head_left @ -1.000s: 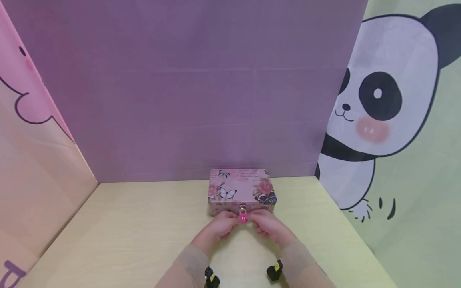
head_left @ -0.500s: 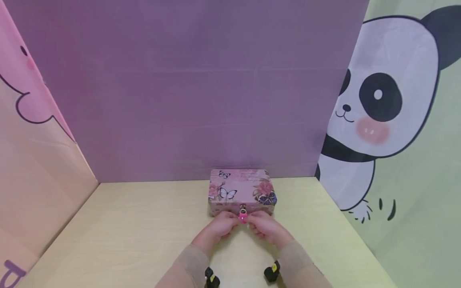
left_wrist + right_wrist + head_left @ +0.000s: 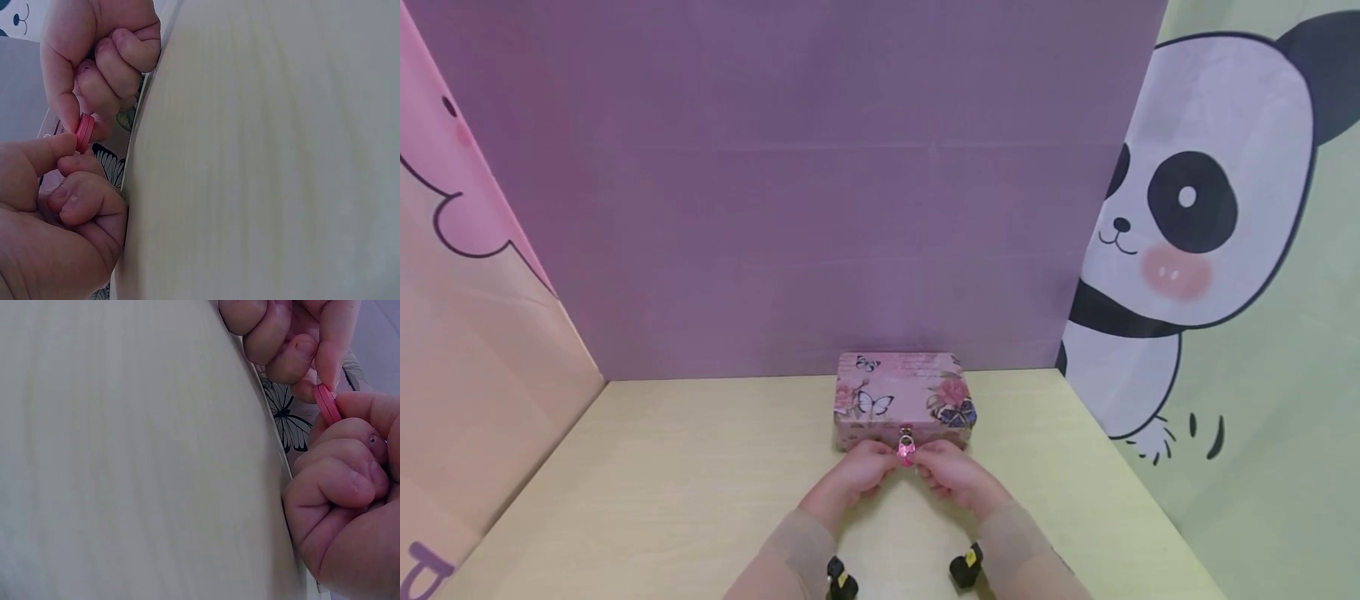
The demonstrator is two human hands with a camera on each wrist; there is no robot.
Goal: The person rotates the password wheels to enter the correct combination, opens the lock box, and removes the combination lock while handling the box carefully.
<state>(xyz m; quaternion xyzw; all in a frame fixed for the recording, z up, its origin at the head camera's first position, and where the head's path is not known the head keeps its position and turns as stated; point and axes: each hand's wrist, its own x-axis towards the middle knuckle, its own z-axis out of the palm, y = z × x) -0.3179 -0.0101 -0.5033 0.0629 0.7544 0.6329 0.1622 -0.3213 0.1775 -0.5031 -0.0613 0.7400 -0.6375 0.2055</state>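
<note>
A small pink padlock (image 3: pixel 906 453) with a metal shackle hangs from the front clasp of a pink box (image 3: pixel 898 385) printed with butterflies and flowers. The lid is down. From the left, my left hand (image 3: pixel 863 468) pinches the padlock between thumb and forefinger. My right hand (image 3: pixel 958 473) pinches at its other side, the remaining fingers curled in. In the left wrist view the padlock (image 3: pixel 85 132) shows edge-on between both hands' fingertips. The right wrist view has the same padlock (image 3: pixel 326 404) in front of the butterfly print, partly covered by the fingers.
The box stands near the back of a pale wooden table (image 3: pixel 700 483), close to a purple backdrop (image 3: pixel 820 183). A panda-printed panel (image 3: pixel 1225 275) borders the right side, a pink and peach one (image 3: pixel 482 350) the left. Black devices (image 3: pixel 966 567) sit by the wrists.
The padlock's body has turned slightly between the fingers. My right hand has shifted a little to the left, closer in to the padlock; the left hand and the box look unmoved.
</note>
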